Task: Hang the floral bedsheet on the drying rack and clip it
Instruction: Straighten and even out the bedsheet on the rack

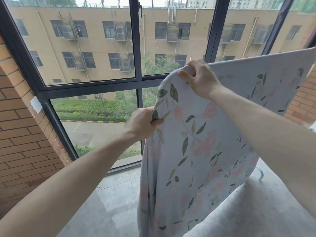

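Note:
The floral bedsheet, pale grey-blue with pink flowers and green leaves, hangs in front of me on the right, draped downward to the floor. My right hand is shut on its top edge, holding it up high. My left hand pinches the sheet's left edge a little lower. The sheet's top edge runs up to the right corner of the view. A white curved piece, perhaps part of the drying rack, peeks out behind the sheet at the right; the rest of the rack is hidden. No clips are visible.
A large dark-framed window fills the wall ahead, with a beige building outside. Brick walls stand at the left and right. Grey floor tiles lie below.

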Action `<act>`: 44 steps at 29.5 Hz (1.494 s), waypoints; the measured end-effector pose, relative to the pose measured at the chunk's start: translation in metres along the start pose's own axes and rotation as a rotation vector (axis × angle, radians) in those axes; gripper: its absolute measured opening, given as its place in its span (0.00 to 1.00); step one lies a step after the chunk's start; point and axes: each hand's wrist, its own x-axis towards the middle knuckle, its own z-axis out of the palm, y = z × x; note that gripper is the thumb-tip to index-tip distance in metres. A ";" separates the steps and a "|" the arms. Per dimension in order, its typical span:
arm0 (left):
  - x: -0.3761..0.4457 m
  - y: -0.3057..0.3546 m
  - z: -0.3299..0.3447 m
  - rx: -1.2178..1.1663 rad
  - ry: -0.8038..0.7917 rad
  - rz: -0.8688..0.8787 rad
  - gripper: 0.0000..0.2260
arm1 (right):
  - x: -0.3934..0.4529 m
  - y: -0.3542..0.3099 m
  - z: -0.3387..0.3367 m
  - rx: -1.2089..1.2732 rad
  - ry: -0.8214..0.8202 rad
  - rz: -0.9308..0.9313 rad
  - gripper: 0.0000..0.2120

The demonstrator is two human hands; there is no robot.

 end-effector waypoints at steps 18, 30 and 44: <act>0.062 -0.075 -0.047 0.025 -0.002 -0.233 0.07 | 0.085 -0.036 0.063 0.024 -0.008 0.047 0.28; 0.059 -0.089 -0.030 0.022 0.027 -0.247 0.09 | 0.032 -0.012 0.055 0.129 0.073 -0.009 0.23; 0.068 -0.050 -0.014 -0.134 0.241 -0.511 0.17 | -0.098 0.124 0.003 0.124 -0.214 0.181 0.24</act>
